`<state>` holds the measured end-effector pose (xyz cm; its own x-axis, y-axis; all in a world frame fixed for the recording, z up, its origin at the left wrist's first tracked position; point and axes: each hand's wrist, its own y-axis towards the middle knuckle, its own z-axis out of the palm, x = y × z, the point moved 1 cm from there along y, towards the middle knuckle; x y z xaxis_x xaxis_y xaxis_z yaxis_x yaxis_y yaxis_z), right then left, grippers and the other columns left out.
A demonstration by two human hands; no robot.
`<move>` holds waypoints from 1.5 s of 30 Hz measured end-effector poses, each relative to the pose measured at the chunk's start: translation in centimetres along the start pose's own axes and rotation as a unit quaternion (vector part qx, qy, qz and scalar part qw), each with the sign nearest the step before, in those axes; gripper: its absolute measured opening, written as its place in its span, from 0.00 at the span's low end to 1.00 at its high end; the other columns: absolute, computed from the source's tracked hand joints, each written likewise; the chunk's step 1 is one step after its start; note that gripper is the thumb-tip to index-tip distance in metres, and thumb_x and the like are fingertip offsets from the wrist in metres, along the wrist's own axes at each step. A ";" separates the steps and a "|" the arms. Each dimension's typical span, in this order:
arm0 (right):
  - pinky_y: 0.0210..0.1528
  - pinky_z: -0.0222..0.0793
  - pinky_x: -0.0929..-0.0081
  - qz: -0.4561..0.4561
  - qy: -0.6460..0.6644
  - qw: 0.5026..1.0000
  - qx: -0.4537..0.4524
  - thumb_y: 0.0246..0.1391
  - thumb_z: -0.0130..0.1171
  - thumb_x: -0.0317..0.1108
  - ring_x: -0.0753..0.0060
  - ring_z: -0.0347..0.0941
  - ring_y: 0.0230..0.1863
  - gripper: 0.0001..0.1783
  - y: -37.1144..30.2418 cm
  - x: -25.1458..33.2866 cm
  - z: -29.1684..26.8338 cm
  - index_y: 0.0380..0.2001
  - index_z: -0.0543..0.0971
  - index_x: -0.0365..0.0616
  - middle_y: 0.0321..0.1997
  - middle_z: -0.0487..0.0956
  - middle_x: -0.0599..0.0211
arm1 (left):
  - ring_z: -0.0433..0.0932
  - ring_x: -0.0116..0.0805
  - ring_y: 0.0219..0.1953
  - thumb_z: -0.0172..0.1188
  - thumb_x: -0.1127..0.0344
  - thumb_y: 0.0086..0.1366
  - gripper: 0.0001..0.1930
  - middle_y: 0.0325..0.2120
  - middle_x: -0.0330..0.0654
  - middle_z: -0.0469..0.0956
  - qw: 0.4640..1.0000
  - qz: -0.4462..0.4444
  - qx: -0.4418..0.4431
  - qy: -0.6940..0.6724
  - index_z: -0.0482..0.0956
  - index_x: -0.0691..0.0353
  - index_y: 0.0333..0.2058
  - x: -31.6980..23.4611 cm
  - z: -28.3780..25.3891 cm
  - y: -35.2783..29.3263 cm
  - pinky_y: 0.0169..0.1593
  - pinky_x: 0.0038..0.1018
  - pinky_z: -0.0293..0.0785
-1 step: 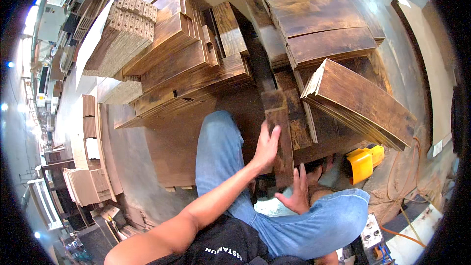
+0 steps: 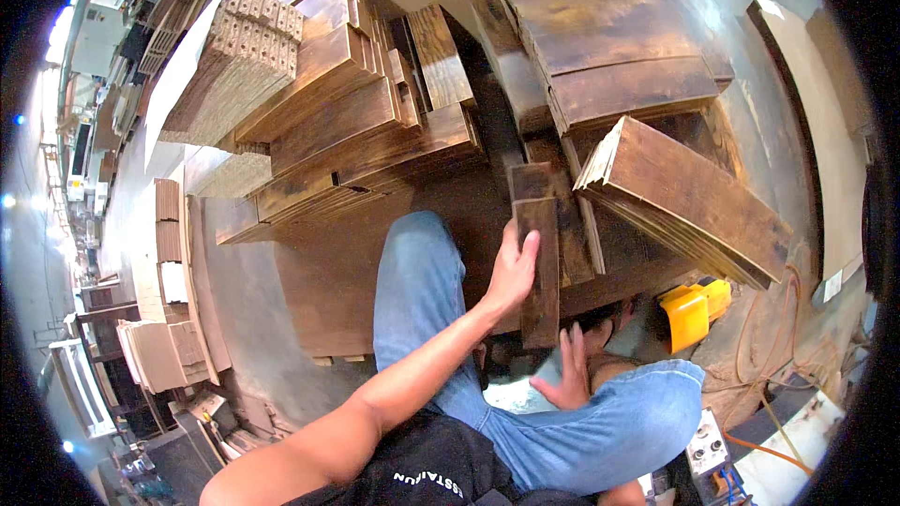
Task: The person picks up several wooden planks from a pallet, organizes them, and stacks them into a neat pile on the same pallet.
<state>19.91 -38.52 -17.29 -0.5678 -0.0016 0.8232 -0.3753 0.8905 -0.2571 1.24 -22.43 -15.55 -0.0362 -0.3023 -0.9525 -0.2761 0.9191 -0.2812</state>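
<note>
A narrow dark brown wooden board (image 2: 538,262) lies lengthwise in front of me, overlapping another dark piece at its far end. My left hand (image 2: 511,274) grips its left edge, the thumb over the top face and the fingers along the side. Just below the board's near end is my right hand (image 2: 568,373), open, with fingers apart and slightly blurred. It appears to hold nothing; whether it touches the board end is unclear. To the right, a leaning stack of brown boards (image 2: 694,192) rests at a slant.
Taller piles of brown panels (image 2: 328,126) stand at the far left, beside pale drilled panels (image 2: 253,33). Wide panels (image 2: 609,19) are stacked at the far right. A yellow pedal-like housing (image 2: 692,311) sits near my right knee, with orange hoses (image 2: 792,319) beyond it.
The narrow board has shifted slightly away from me, and my left hand has moved a little with it. My right hand has dropped slightly, widening the gap from the board's near end.
</note>
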 end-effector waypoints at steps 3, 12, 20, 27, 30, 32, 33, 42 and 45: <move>0.66 0.45 0.61 0.242 0.223 0.944 0.038 0.50 0.58 0.44 0.53 0.49 0.67 0.41 -4.4 3.2 -2.5 0.63 0.54 0.41 0.66 0.53 0.44 | 0.65 0.48 0.54 0.46 0.62 0.67 0.22 0.50 0.56 0.66 0.993 -0.048 -0.065 0.084 0.61 0.69 0.55 0.9 1.2 3.7 0.58 0.34 0.58; 0.18 0.64 0.78 0.210 0.023 0.723 -0.658 0.50 0.54 0.35 0.74 0.67 0.18 0.14 -7.4 17.9 -15.7 0.26 0.79 0.32 0.18 0.74 0.63 | 0.62 0.46 0.59 0.50 0.67 0.62 0.31 0.58 0.55 0.61 0.990 -0.113 -0.086 -0.011 0.49 0.70 0.61 2.3 4.0 7.7 0.62 0.30 0.54; 0.67 0.32 0.49 0.468 0.566 0.598 -0.323 0.48 0.56 0.46 0.59 0.46 0.66 0.38 8.5 7.0 -0.6 0.60 0.57 0.44 0.64 0.56 0.59 | 0.42 0.45 0.67 0.48 0.58 0.64 0.40 0.66 0.54 0.40 0.996 -0.060 0.062 -0.018 0.34 0.64 0.65 1.6 2.8 8.2 0.66 0.30 0.42; 0.62 0.47 0.54 0.233 0.752 0.550 -0.279 0.59 0.43 0.45 0.59 0.62 0.57 0.24 17.3 6.6 0.8 0.54 0.66 0.44 0.54 0.70 0.65 | 0.59 0.51 0.60 0.54 0.52 0.60 0.37 0.58 0.60 0.58 0.993 -0.099 -0.063 -0.029 0.53 0.72 0.60 0.6 1.2 7.8 0.61 0.33 0.54; 0.63 0.48 0.54 0.206 0.769 0.549 -0.255 0.60 0.41 0.46 0.58 0.61 0.58 0.25 17.4 6.6 -0.2 0.55 0.64 0.43 0.56 0.68 0.63 | 0.69 0.55 0.51 0.57 0.51 0.57 0.35 0.50 0.63 0.68 0.963 -0.182 -0.199 -0.003 0.64 0.79 0.51 2.0 0.5 7.4 0.55 0.37 0.62; 0.65 0.38 0.50 0.210 0.769 0.561 -0.223 0.58 0.43 0.46 0.58 0.54 0.63 0.28 17.1 6.2 -0.2 0.58 0.60 0.45 0.60 0.63 0.62 | 0.72 0.54 0.49 0.59 0.48 0.55 0.37 0.49 0.65 0.69 0.939 -0.291 -0.184 -0.009 0.67 0.85 0.47 4.7 -0.1 9.1 0.53 0.38 0.64; 0.66 0.31 0.48 0.228 0.753 0.576 -0.221 0.57 0.45 0.47 0.58 0.49 0.66 0.30 16.2 5.9 -0.9 0.60 0.58 0.46 0.63 0.59 0.62 | 0.71 0.51 0.49 0.57 0.47 0.56 0.37 0.49 0.62 0.70 0.938 -0.293 -0.166 -0.084 0.67 0.82 0.48 4.2 0.8 9.0 0.52 0.36 0.64; 0.66 0.31 0.48 0.332 0.631 0.645 -0.277 0.49 0.53 0.61 0.57 0.41 0.70 0.48 12.9 7.0 4.0 0.64 0.48 0.44 0.69 0.47 0.53 | 0.71 0.36 0.42 0.51 0.52 0.63 0.20 0.43 0.43 0.71 0.895 -0.251 -0.080 -0.359 0.70 0.63 0.44 13.7 -0.2 17.2 0.46 0.29 0.69; 0.67 0.32 0.49 0.347 0.593 0.637 -0.351 0.49 0.47 0.66 0.58 0.41 0.70 0.51 11.0 5.3 2.1 0.65 0.47 0.42 0.69 0.46 0.53 | 0.71 0.36 0.41 0.52 0.54 0.63 0.19 0.42 0.42 0.71 0.912 -0.261 -0.061 -0.311 0.69 0.64 0.45 7.6 2.1 11.3 0.43 0.32 0.71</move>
<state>11.23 -29.65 -16.80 0.6893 0.4776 0.5448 0.3198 0.4742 -0.8203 -0.17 -13.77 -26.19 0.6717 -0.4535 -0.5858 -0.2066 0.6446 -0.7360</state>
